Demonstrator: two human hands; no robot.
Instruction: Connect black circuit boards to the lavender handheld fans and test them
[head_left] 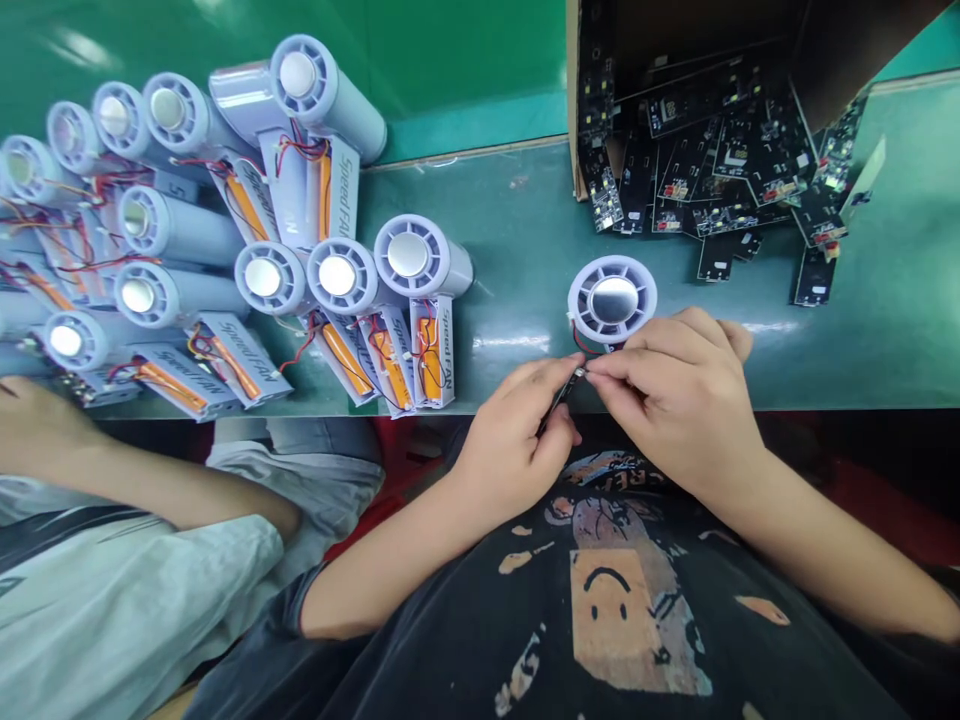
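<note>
My left hand [520, 432] is closed on a dark circuit board [556, 402], mostly hidden by the fingers. At the board's upper end, my right hand [670, 395] pinches a small pale wire connector [580, 372] against it. Whether the connector is seated cannot be made out. Just beyond my hands stands a light-purple fan unit [613, 299] with a round silver centre. Red wires [589, 346] run from the fan's near edge toward my fingertips.
Several similar fan units [424, 257] with wired handles marked Speed FAN [433, 352] crowd the left of the green table [510, 230]. A tipped cardboard box [574, 100] spills several black circuit boards [716, 180] at the back right. A co-worker's arm [150, 475] is at left.
</note>
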